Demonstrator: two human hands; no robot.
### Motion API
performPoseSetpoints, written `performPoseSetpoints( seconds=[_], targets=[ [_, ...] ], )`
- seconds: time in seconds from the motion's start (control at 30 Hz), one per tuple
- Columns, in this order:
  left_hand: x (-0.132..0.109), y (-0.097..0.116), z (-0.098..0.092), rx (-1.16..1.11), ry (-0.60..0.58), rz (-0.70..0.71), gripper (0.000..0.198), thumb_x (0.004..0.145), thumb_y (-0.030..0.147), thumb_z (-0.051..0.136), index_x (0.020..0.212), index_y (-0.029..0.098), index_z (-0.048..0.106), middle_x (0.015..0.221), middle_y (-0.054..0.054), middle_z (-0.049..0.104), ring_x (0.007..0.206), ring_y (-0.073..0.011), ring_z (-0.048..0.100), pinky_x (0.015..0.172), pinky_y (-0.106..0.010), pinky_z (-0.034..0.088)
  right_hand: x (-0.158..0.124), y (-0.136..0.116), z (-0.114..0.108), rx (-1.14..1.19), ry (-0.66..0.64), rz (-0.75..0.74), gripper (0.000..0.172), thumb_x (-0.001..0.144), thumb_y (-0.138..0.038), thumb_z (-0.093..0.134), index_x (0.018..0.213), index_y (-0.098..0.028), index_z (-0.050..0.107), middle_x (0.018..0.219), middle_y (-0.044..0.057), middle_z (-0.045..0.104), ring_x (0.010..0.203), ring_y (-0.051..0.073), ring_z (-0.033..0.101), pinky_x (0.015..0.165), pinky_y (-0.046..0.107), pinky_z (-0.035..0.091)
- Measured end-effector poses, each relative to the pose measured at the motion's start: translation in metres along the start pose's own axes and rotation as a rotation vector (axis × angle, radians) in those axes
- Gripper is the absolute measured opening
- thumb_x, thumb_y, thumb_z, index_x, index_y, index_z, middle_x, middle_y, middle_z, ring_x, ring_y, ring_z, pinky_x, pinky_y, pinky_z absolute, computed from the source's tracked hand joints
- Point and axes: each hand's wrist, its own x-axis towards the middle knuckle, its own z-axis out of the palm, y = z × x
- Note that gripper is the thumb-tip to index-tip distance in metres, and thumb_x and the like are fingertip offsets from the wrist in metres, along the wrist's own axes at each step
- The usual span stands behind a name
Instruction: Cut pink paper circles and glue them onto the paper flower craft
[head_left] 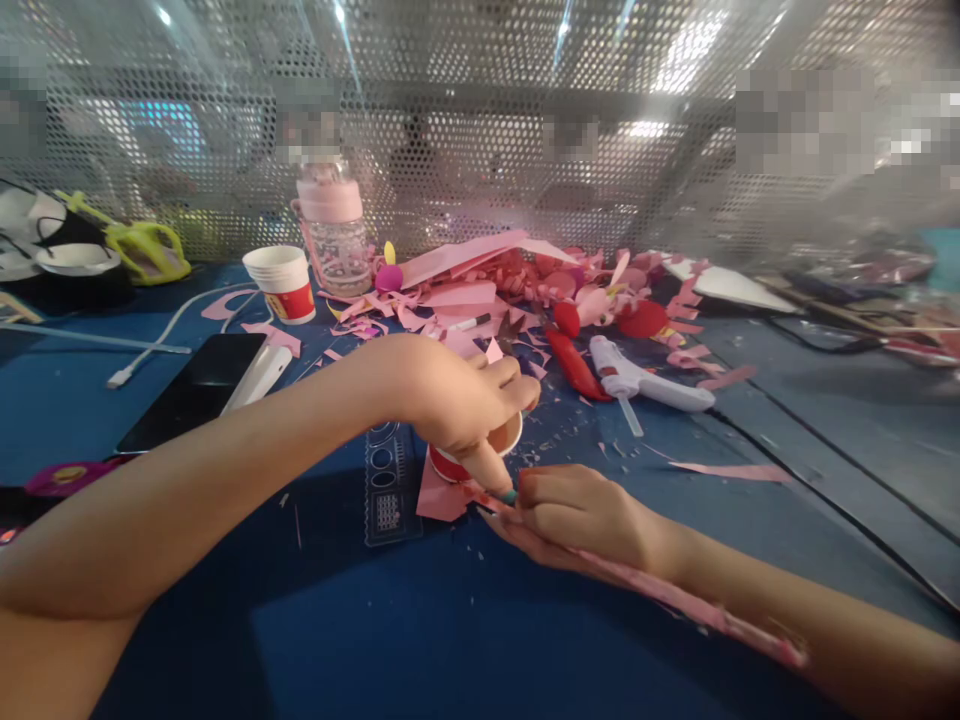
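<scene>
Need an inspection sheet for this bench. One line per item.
Surface: blue table, flecked with small scraps.
Job's things: red-and-white paper cup under the left hand; long pink piece in the right hand.
Clutter: pink paper scraps heaped at the back; clear stencil ruler, phone, stacked cups, pink-lidded bottle.
Hands: right closed on the pink piece; left thumb at the right fingertips, its grip unclear.
Cables: white cable loose at left, plug end on the table; black cord from the glue gun to the right edge.
Surroundings: perforated metal panel behind; shapes beyond it blurred.
</scene>
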Motion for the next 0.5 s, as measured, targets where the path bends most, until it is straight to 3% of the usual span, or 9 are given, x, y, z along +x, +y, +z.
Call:
performPoseSetpoints(
  seconds=[0.27,0.5],
  targets=[
    [-0.001,0.002,-0.001,-0.009,-0.013,-0.041,0.078,0.063,0.051,0.054,0.134,0.028,0.034,0.146,-0.004,0.028,0.133,-0.0334,0.022,0.101,-0.043,0.031,-0.005,0.011,-0.005,0.055,-0.008,0.005,0.029,0.081,-0.008,0.053,0.058,-0.019,0.039,0.054,-0.005,0.045,0.052,0.008,0.037,0.049,0.025,0.025],
    [0.0,0.0,-0.002,-0.025,-0.048,-0.039,0.08,0.061,0.054,0.056,0.134,0.029,0.034,0.145,-0.004,0.027,0.132,-0.0345,0.023,0.099,-0.043,0.032,-0.003,0.016,-0.012,0.168,-0.012,0.047,0.027,0.086,-0.012,0.049,0.062,-0.019,0.041,0.054,-0.006,0.047,0.052,0.005,0.043,0.048,0.019,0.03]
  ],
)
